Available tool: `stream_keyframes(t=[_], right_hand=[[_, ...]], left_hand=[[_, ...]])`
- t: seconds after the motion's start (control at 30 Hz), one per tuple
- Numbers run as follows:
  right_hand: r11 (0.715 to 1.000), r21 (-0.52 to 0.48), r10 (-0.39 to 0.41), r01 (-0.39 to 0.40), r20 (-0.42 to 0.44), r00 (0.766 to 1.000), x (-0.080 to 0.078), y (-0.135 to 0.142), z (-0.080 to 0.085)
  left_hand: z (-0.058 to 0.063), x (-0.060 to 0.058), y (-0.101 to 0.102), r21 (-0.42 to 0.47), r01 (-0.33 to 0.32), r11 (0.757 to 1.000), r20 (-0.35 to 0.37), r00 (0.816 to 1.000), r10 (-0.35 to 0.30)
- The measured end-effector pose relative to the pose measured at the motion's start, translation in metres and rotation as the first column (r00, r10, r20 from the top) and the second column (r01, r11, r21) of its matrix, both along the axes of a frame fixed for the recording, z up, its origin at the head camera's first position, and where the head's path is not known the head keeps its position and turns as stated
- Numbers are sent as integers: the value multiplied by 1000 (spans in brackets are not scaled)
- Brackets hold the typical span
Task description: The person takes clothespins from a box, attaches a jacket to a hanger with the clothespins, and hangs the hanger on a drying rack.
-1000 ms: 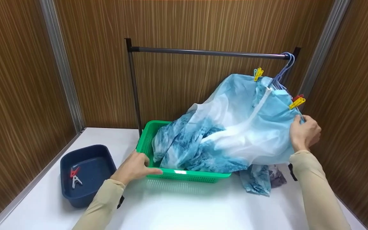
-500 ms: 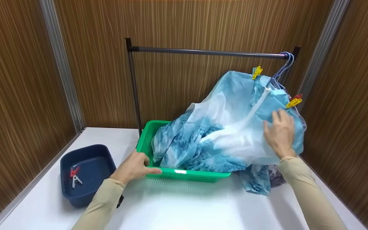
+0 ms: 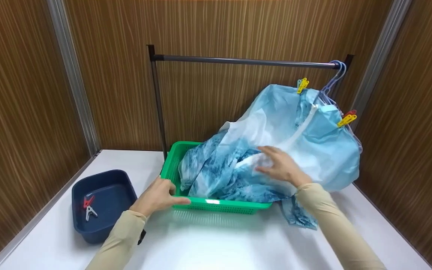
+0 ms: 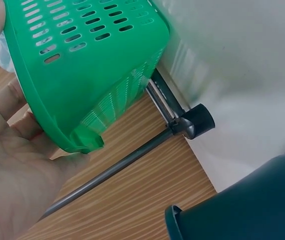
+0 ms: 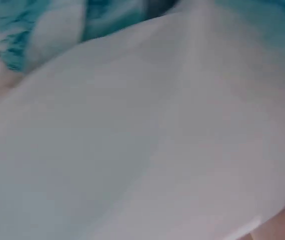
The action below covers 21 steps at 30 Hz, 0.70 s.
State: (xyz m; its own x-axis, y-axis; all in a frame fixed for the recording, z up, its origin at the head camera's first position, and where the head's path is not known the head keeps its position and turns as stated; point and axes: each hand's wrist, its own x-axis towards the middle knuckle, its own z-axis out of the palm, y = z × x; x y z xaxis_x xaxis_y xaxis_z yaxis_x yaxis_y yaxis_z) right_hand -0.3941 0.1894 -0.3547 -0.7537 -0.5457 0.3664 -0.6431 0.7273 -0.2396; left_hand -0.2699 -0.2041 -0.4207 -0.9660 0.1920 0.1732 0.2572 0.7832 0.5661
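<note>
My left hand (image 3: 156,197) grips the front left corner of a green basket (image 3: 234,204), its thumb along the front rim. In the left wrist view, several fingers curve around the rim of the basket (image 4: 77,100). A thin blue and white garment (image 3: 328,153) hangs from a purple-blue hanger (image 3: 327,90), fastened with yellow clothespins (image 3: 347,120); its lower part lies bunched in the basket. Over the garment's middle is my right hand (image 3: 281,168), fingers spread and holding nothing; whether it touches the cloth I cannot tell. Pale cloth (image 5: 132,125) fills the right wrist view, blurred.
A black rack rail (image 3: 238,60) runs across the back, with hangers at its right end. On the left stands a dark blue tub (image 3: 116,200) with a red clothespin (image 3: 88,201) and a white clothespin (image 3: 90,213). Wood-patterned walls enclose the white table (image 3: 208,247).
My right hand has let go of the garment's right edge and moved left across it toward the basket. My left hand has stayed on the basket.
</note>
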Motion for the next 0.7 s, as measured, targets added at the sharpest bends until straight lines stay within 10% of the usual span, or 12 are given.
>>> stream_keyframes(t=[0.27, 0.43, 0.7], right_hand=[[958, 272, 78, -96, 76, 994, 17, -53, -6], [899, 434, -22, -52, 164, 986, 19, -67, -10], [840, 543, -56, 0, 87, 995, 10, -64, -23]], left_hand=[[0, -1, 1, 0, -13, 1000, 21, 1000, 13], [1, -3, 0, 9, -6, 1000, 36, 999, 6], [0, -3, -5, 8, -5, 1000, 23, 1000, 4]])
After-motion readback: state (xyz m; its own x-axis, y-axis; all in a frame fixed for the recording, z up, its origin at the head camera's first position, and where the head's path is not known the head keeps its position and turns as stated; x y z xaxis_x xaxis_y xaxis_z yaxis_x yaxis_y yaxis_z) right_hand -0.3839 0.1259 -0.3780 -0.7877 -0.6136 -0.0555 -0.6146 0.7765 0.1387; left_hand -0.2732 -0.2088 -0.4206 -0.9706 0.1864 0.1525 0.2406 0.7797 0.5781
